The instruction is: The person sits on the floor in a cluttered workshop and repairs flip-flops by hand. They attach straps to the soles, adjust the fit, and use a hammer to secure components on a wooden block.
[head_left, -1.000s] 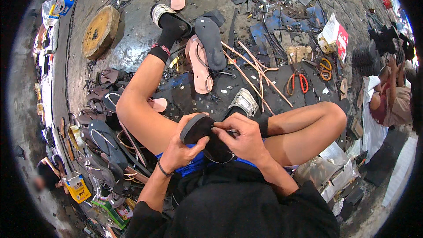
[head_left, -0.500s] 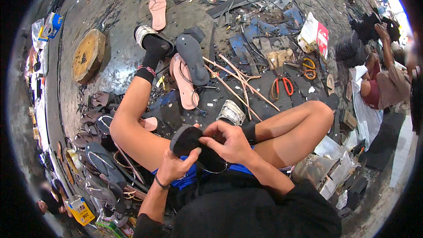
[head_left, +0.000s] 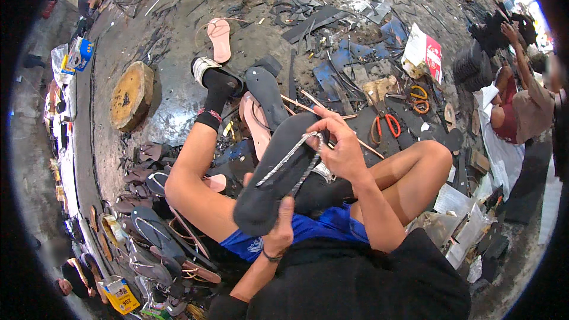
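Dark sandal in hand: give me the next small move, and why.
Perhaps gently tug the silvery strap to check its seating: the right hand is at its toe end, while the left hand grips the dark sandal near the heel.

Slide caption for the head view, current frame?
Left hand grips a dark sandal near the heel, right hand at its silver strap by the toe, above a scrap-littered floor.

Dark flip-flop (head_left: 278,184) (silvery braided strap (head_left: 283,160) uppermost) in both hands (head_left: 342,149), near blue shorts (head_left: 320,231)
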Demonstrator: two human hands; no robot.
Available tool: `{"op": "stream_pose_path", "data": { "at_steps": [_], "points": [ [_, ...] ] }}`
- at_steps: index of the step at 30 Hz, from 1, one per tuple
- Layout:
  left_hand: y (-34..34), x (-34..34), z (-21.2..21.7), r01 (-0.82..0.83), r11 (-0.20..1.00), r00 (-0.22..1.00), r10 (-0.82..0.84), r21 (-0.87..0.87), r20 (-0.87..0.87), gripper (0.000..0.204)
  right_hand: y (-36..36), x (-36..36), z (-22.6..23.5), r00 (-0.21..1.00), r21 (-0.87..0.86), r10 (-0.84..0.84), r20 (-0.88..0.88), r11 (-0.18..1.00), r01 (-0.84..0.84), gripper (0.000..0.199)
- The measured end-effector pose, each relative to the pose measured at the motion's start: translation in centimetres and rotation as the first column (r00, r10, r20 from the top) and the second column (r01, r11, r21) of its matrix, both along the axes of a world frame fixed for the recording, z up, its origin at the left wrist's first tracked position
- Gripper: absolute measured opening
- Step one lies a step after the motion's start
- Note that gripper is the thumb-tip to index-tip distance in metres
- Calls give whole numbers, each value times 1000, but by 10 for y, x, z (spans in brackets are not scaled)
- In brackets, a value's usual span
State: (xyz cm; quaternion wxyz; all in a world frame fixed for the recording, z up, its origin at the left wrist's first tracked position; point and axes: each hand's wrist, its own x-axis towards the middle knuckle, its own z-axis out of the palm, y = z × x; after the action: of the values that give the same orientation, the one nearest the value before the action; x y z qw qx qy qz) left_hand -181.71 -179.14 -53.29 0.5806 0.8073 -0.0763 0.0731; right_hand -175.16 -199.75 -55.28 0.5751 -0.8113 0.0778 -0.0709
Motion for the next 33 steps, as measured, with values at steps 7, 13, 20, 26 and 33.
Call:
{"op": "stream_pose_path", "data": {
  "at_steps": [7, 13, 20, 26, 33],
  "points": [
    [21, -16, -10, 98, 911, 888, -263, -401, -378, 34, -23, 24, 22, 982, -152, 110, 152, 985, -86, 18],
    [22, -20, -22, 110, 894, 865, -301, -435, -401, 15, -20, 37, 26, 969, -47, 202, 144, 979, -198, 21],
    [42, 34, -3, 129, 944, 807, -277, -302, -521, 54, 62, 21, -15, 992, 324, 79, 100, 940, -107, 66],
    [45, 48, 13, -257, 829, 840, -62, -496, -539, 39, 93, -48, -45, 836, 997, 546, -57, 78, 16, 25],
    [38, 47, 19, -251, 815, 866, -51, -522, -497, 40, 85, -37, -37, 804, 988, 591, -67, 151, -29, 17]
  ]
}}
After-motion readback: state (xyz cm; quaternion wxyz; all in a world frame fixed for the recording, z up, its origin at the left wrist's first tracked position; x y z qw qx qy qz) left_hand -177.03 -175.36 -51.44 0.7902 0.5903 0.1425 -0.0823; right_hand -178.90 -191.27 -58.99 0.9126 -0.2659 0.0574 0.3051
